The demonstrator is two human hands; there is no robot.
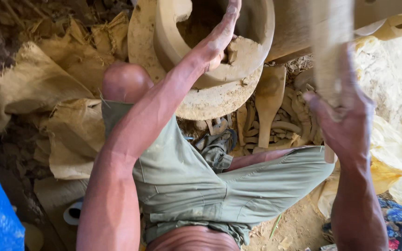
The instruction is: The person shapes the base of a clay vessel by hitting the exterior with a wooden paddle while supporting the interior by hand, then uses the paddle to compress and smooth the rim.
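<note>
The pot (252, 28) is raw clay, matt and damp-looking, its rim smooth, its base gritty. A rough clay lump (235, 51) sticks just beside the left hand (219, 39) on the pot's rim. The paddle (270, 100) below the pot is worn, clay-smeared wood. Left of the pot lies coarse sacking (66, 60). The shorts (201, 186) are matt green cloth.

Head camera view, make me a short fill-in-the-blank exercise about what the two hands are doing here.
1. The left hand rests on the rim of a thick ____ pot.
2. The right hand, raised above the lap, grips a pale ____ of clay.
3. The pot sits on a round ____ in front of the knees.
4. The person wears green ____.

Missing words: clay; roll; base; shorts
</note>
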